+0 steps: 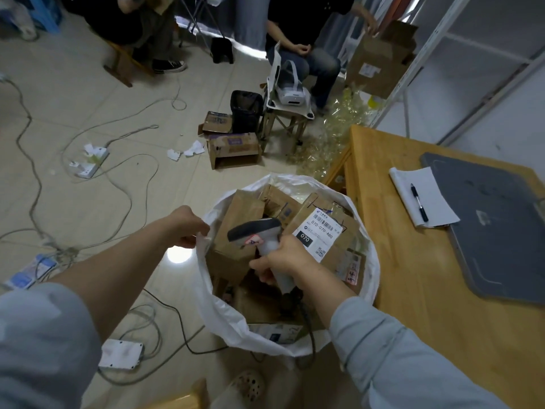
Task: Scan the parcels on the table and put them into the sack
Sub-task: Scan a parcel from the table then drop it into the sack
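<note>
A white sack (224, 317) stands open on the floor beside the wooden table (413, 290). Several brown cardboard parcels (239, 219) fill it; one on top shows a white shipping label (320, 231) marked 070. My left hand (188, 225) grips the sack's left rim. My right hand (283, 258) holds a grey barcode scanner (259, 231) by its handle above the parcels, its head pointing left. The scanner's dark cable hangs down over the sack's near rim.
On the table lie a grey mat (495, 228) and a notepad with a pen (420, 199). Cables and power strips (88, 160) trail over the tiled floor. Open boxes (233, 149), a black bin (246, 113), a stool and two seated people are beyond the sack.
</note>
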Demonstrator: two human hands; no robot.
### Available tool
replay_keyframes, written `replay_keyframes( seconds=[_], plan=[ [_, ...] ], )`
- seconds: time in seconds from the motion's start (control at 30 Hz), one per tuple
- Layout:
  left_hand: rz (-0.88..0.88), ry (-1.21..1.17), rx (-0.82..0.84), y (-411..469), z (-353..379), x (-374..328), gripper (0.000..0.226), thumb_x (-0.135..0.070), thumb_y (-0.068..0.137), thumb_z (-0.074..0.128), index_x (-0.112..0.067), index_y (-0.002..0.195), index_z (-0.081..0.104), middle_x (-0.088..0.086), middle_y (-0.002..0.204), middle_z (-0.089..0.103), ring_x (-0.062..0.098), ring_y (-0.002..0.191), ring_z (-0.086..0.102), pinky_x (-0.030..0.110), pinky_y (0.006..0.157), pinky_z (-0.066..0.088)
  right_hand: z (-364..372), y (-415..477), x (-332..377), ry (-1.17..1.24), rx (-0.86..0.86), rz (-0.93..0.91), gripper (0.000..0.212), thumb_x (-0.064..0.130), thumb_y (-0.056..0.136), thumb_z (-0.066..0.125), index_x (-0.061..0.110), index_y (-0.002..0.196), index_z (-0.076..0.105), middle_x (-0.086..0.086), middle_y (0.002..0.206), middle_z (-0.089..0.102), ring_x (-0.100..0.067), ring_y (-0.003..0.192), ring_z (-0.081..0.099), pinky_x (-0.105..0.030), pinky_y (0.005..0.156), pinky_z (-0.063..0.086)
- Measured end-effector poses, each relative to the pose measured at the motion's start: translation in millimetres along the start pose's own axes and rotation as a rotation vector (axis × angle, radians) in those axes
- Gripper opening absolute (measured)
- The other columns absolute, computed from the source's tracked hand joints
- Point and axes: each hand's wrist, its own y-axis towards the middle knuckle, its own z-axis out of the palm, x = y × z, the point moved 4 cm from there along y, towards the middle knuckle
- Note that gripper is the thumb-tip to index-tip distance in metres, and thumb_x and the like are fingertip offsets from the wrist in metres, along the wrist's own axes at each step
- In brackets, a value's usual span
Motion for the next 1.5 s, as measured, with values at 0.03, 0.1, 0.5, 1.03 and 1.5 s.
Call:
replay_keyframes(
  seconds=[0.03, 0.1, 0.5, 1.03, 1.5],
  plan=[
    [0.008, 0.022, -0.005, -1, 2, -5, 0.031, -0.014, 0.087, 0.067, 0.005, 0.108, 0.056, 0.020, 0.105, 0.062, 0.030, 0.091, 0.063, 0.032, 0.071, 0.054, -5, -2, -3, 0.039, -0.013, 0.009, 0.032, 0.008, 0.083, 0.071, 0.003, 0.107, 0.051, -0.013, 0.079, 0.065, -0.019, 0.059, 0.064, -0.032, 0.059, 0.056],
    [0.034, 0.102, -0.052, -2, 9, -20, 0.037, -0.023, 0.087, 0.068, 0.001, 0.106, 0.049, 0.016, 0.105, 0.054, 0.029, 0.097, 0.055, 0.033, 0.077, 0.048, -17, -11, -7, 0.115, -0.038, 0.017, 0.030, 0.010, 0.085, 0.070, 0.001, 0.107, 0.053, -0.014, 0.077, 0.066, -0.019, 0.058, 0.065, -0.030, 0.057, 0.056],
    [0.529, 0.529, -0.166, -58, 108, -157, 0.051, -0.040, 0.088, 0.059, -0.014, 0.132, 0.051, 0.016, 0.129, 0.050, 0.032, 0.115, 0.051, 0.039, 0.093, 0.045, -95, -64, -75, 0.736, -0.169, 0.049, 0.023, 0.021, 0.088, 0.068, 0.000, 0.093, 0.058, -0.017, 0.068, 0.068, -0.024, 0.058, 0.067, -0.029, 0.053, 0.057],
    [1.122, 0.841, 0.383, -269, 450, -271, 0.058, -0.033, 0.086, 0.060, -0.019, 0.139, 0.044, 0.010, 0.132, 0.051, 0.031, 0.103, 0.058, 0.049, 0.091, 0.050, -221, -269, -337, 1.938, -0.691, -0.369, 0.012, 0.011, 0.088, 0.053, 0.002, 0.094, 0.053, -0.008, 0.065, 0.055, -0.011, 0.040, 0.051, -0.017, 0.039, 0.045],
    [1.522, 1.133, 0.728, -498, 806, -221, 0.059, -0.026, 0.093, 0.058, -0.016, 0.147, 0.036, 0.011, 0.148, 0.037, 0.027, 0.128, 0.044, 0.033, 0.098, 0.042, -271, -493, -632, 2.109, -1.360, -0.543, 0.013, 0.005, 0.093, 0.053, 0.007, 0.080, 0.051, -0.004, 0.056, 0.053, -0.008, 0.038, 0.048, -0.016, 0.038, 0.043]
  ],
)
